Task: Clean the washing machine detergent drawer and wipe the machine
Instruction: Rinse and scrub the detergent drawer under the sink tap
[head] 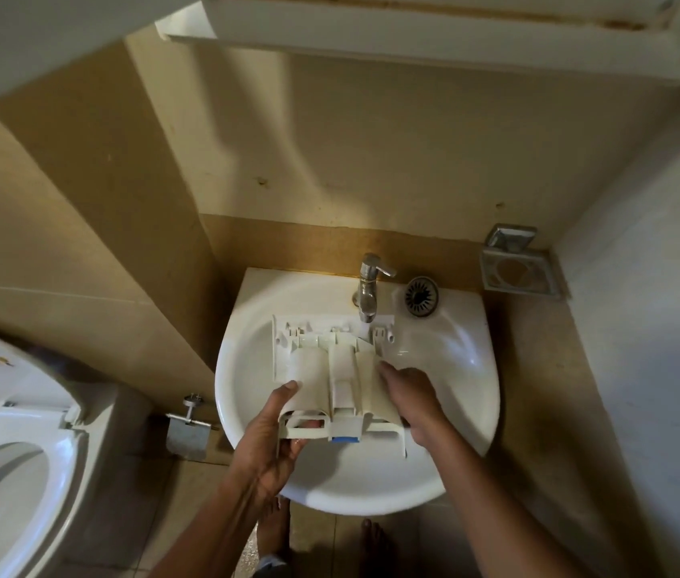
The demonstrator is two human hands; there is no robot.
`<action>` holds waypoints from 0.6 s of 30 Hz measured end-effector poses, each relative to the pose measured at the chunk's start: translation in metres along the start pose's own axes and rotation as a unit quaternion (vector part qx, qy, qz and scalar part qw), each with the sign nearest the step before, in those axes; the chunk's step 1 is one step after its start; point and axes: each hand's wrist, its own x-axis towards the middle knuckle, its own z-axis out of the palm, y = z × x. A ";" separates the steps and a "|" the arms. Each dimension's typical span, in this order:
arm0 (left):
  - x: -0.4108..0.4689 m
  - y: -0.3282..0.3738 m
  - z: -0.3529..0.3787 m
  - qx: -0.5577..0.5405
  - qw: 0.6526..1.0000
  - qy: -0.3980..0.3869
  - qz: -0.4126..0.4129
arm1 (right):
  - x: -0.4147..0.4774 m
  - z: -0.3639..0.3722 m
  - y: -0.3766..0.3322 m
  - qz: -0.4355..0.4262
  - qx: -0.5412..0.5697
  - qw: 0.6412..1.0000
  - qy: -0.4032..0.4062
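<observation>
Both hands, left (273,431) and right (413,400), grip the detergent drawer (338,375) over the sink (446,360); tap (367,289) above.

A single head-worn wide-angle view looks steeply down from above onto a white wash basin (471,394), which sits close below, at centre frame. The camera faces the tiled wall behind the basin, where the chrome tap (367,289) stands at the far rim. Left of the basin the toilet seat (17,435) bends at the frame's edge; above the basin, a white cabinet's underside (392,31) crowds the top.
</observation>
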 end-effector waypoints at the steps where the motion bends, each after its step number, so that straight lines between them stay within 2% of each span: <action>1: -0.002 -0.004 0.001 -0.003 1.000 0.001 0.002 | -0.002 0.003 0.001 0.024 0.034 0.998 -0.053; 3: -0.003 -0.010 0.001 0.004 1.000 0.001 -0.006 | -0.005 0.004 -0.002 0.009 0.017 0.994 -0.111; 6: -0.006 -0.015 -0.004 0.058 0.997 -0.040 -0.038 | 0.003 -0.010 -0.007 -0.029 -0.034 0.993 -0.106; 9: -0.010 -0.019 -0.010 0.184 0.979 -0.077 -0.048 | 0.019 -0.036 -0.008 -0.054 -0.066 0.989 -0.122; 12: -0.012 -0.023 -0.007 0.289 0.950 -0.110 -0.053 | 0.031 -0.058 -0.012 -0.066 -0.051 0.983 -0.164; 13: -0.009 -0.023 -0.006 0.331 0.938 -0.099 -0.034 | 0.032 -0.063 -0.015 -0.068 -0.043 0.981 -0.177; 15: 0.003 -0.021 -0.003 0.419 0.906 -0.013 0.053 | 0.034 -0.070 -0.021 -0.072 -0.043 0.976 -0.202; 18: 0.020 -0.007 -0.002 0.502 0.819 0.143 0.238 | 0.041 -0.075 -0.026 -0.069 -0.066 0.967 -0.235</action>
